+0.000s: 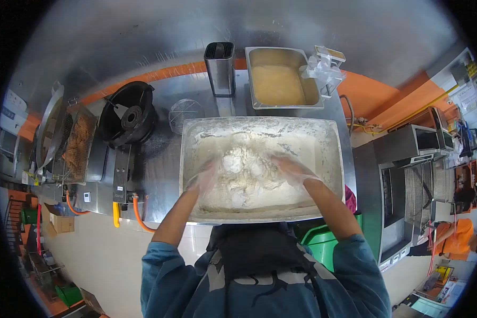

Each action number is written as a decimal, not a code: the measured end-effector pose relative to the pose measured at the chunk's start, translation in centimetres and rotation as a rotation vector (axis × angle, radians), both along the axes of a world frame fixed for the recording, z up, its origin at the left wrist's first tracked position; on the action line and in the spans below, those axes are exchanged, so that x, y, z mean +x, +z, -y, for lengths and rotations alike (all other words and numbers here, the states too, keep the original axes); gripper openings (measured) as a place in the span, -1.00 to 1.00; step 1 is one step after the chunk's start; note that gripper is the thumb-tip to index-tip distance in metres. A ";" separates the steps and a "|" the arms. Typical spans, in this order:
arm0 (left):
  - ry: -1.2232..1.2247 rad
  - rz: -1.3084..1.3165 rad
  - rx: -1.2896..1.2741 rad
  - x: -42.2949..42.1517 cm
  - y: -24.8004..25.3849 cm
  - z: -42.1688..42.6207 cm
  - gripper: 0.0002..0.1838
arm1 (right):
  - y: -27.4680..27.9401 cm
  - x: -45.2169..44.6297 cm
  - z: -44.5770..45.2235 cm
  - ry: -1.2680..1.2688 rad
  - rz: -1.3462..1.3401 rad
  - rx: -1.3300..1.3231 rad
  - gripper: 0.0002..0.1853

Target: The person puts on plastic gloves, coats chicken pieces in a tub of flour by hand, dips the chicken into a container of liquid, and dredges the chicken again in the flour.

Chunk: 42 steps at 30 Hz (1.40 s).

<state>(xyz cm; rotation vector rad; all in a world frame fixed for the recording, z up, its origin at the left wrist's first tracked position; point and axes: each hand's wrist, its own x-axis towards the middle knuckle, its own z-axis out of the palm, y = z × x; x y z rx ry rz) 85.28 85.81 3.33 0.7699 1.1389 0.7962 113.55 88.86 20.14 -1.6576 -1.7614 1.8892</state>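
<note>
Floured pieces (244, 165) lie between left hand (209, 168) and right hand (288, 164), open or closed I cannot tell.

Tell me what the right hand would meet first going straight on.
Probably the floury heap in the middle of the metal tray, just ahead of the right hand; blur leaves depth unclear.

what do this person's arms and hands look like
The left hand and right hand wear thin, see-through plastic gloves, loose and crinkled at the wrists. The forearms are uncovered up to blue-teal sleeves, which end near the elbows. The fingers are too blurred to make out, and no markings can be seen on the gloves.
</note>
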 end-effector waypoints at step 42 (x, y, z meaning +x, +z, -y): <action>-1.167 -1.123 0.614 1.2 1.4 4.9 -0.74 | -13.6 6.3 2.8 1.357 0.583 0.699 -0.74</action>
